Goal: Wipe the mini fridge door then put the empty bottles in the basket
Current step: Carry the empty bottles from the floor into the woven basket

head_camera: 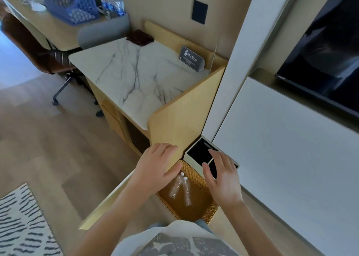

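From my head camera, looking down: both my hands hover spread and empty over the wicker basket [210, 210] on the floor, my left hand [155, 163] at about ten o'clock from it, my right hand [222, 180] at about two o'clock. Two empty bottles [181, 188] lie side by side inside the basket, white caps pointing toward twelve o'clock. I judge them featherlight, thin-walled and crinkly, apt to dent under a hard squeeze and slick on the ribs; the firm neck just below the cap is the best place to take hold. A two-part bin [196, 152] stands just beyond the basket. The cloth [140, 37] rests at the far edge of the marble counter [136, 75], toward eleven o'clock.
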